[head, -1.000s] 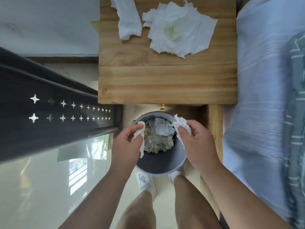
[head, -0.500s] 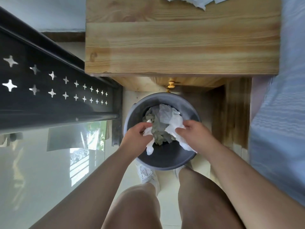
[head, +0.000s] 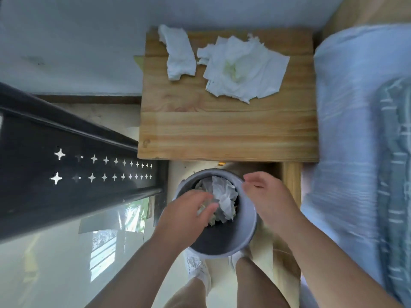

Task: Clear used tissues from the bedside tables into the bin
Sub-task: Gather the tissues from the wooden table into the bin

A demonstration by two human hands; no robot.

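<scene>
Two tissues lie on the far half of the table (head: 226, 130): a narrow crumpled tissue (head: 180, 54) on the left, and beside it a broad flat one (head: 242, 70), layered, with a faint yellowish stain at its middle. I'd fold that one inward over the stain before lifting.

Both hands hang over the bin (head: 249, 221), whose wad (head: 222, 198) sits well inside. The left hand (head: 184, 214) has loosely spread fingers, the right hand (head: 266, 196) curled ones; neither holds anything.
</scene>
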